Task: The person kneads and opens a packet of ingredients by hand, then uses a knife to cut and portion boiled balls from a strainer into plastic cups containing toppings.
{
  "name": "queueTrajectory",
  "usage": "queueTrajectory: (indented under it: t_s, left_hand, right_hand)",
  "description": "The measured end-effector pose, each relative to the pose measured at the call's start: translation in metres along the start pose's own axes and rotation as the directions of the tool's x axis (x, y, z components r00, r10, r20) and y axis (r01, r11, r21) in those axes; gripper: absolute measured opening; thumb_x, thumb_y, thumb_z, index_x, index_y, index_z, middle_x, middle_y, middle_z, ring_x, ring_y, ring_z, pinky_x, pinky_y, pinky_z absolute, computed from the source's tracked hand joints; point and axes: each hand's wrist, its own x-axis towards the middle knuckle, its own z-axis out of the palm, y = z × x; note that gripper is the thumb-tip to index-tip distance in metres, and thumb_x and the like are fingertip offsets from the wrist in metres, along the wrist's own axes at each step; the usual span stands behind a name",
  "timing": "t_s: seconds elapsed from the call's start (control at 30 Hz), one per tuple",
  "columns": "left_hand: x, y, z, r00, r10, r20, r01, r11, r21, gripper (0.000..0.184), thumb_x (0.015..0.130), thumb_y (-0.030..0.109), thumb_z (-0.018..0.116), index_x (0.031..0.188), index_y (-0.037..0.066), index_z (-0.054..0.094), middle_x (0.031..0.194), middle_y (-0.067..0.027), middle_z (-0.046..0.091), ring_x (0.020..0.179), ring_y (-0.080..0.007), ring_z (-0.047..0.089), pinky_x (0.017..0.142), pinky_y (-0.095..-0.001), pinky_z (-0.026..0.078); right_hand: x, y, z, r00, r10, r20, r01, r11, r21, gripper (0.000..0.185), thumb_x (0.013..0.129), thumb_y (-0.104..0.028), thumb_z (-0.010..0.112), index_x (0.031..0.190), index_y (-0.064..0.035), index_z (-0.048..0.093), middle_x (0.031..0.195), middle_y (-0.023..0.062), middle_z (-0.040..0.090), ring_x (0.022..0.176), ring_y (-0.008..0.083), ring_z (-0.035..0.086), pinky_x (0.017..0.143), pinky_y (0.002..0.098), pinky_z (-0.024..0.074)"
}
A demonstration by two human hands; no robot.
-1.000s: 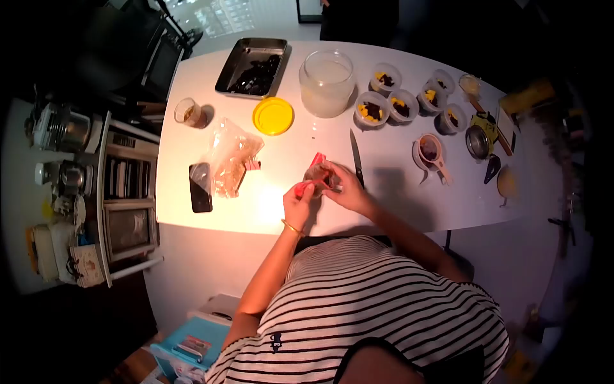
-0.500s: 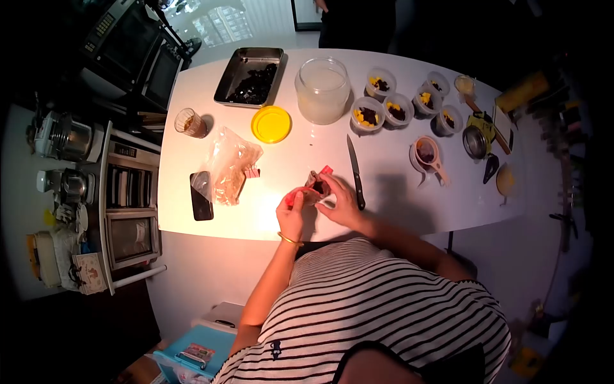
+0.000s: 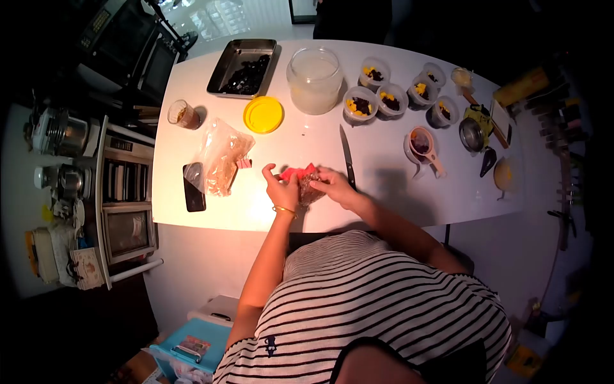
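Near the front edge of the table, both my hands are closed on a small clear plastic bag [image 3: 311, 194] with brown contents and a red top. My left hand [image 3: 283, 191] pinches its red edge, with the index finger raised off to the side. My right hand [image 3: 337, 187] grips the bag's right side between thumb and fingers. Just beyond my right hand lies a knife [image 3: 346, 153] with a black handle. To the left are a larger clear bag [image 3: 224, 160] and a black phone [image 3: 194, 187].
Behind stand a metal tray [image 3: 243, 69] of dark jelly, a yellow lid [image 3: 263, 115], a large clear jar [image 3: 314, 83] and a glass [image 3: 183, 115]. Several plastic cups [image 3: 359, 107] with yellow and dark pieces, a pink strainer [image 3: 422, 142] and a metal bowl [image 3: 471, 134] occupy the right.
The small bag has been turned, so its brown side and red top now show more. My left index finger has lifted away. The whole view has shifted slightly.
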Motion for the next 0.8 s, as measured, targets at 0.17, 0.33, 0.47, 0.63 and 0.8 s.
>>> queueTrajectory:
  t_s: [0.17, 0.33, 0.47, 0.63, 0.8]
  left_hand:
    - [-0.006, 0.029, -0.015, 0.808, 0.523, 0.271, -0.589, 0.715, 0.376, 0.028, 0.074, 0.022, 0.069, 0.097, 0.006, 0.065, 0.108, -0.015, 0.056, 0.103, -0.0304, 0.052, 0.082, -0.0432, 0.037]
    - [-0.018, 0.034, -0.022, 0.773, 0.304, 0.557, -0.531, 0.791, 0.305, 0.022, 0.077, 0.026, 0.065, 0.088, 0.007, 0.064, 0.096, -0.0102, 0.062, 0.096, -0.0269, 0.055, 0.085, -0.0445, 0.028]
    - [-0.01, 0.015, -0.021, 0.751, 0.151, 0.643, -0.368, 0.904, 0.217, 0.019, 0.073, 0.023, 0.072, 0.087, 0.01, 0.067, 0.077, -0.0083, 0.064, 0.078, -0.0237, 0.059, 0.074, -0.0387, 0.039]
    - [-0.006, 0.027, -0.025, 0.563, 0.196, 0.803, -0.312, 0.95, -0.012, 0.018, 0.068, 0.02, 0.077, 0.083, 0.01, 0.071, 0.065, -0.0082, 0.062, 0.056, -0.0188, 0.058, 0.055, -0.0297, 0.047]
    - [-0.029, 0.041, -0.051, 0.386, 0.208, 0.899, -0.452, 0.892, -0.012, 0.009, 0.076, 0.011, 0.07, 0.084, 0.008, 0.07, 0.064, -0.0101, 0.064, 0.053, -0.0163, 0.057, 0.053, -0.0289, 0.045]
  right_hand:
    - [0.0, -0.001, 0.003, 0.994, 0.049, -0.096, -0.043, 0.997, 0.066, 0.019, 0.087, -0.014, 0.057, 0.09, 0.0044, 0.062, 0.108, 0.0063, 0.053, 0.097, 0.0132, 0.051, 0.081, 0.0262, 0.0425]
    - [0.008, 0.002, 0.002, 0.961, 0.263, -0.082, -0.246, 0.954, 0.172, 0.027, 0.08, -0.017, 0.064, 0.097, 0.0, 0.053, 0.105, 0.0099, 0.051, 0.088, 0.0177, 0.055, 0.076, 0.0308, 0.0464]
    - [-0.014, -0.044, -0.008, 0.939, -0.327, -0.108, 0.24, 0.847, -0.474, 0.037, 0.069, -0.014, 0.07, 0.099, -0.0042, 0.052, 0.105, 0.0133, 0.052, 0.089, 0.0262, 0.056, 0.078, 0.0355, 0.0478]
    - [-0.029, -0.041, -0.02, 0.91, -0.233, 0.342, 0.411, 0.601, -0.686, 0.024, 0.07, -0.014, 0.068, 0.091, -0.0032, 0.062, 0.086, 0.0134, 0.059, 0.087, 0.0312, 0.055, 0.074, 0.0409, 0.0468]
    - [-0.046, -0.033, -0.024, 0.877, -0.039, 0.478, 0.307, 0.811, -0.498, 0.018, 0.072, -0.016, 0.069, 0.08, -0.0008, 0.063, 0.074, 0.0151, 0.059, 0.071, 0.0317, 0.057, 0.064, 0.0386, 0.0445]
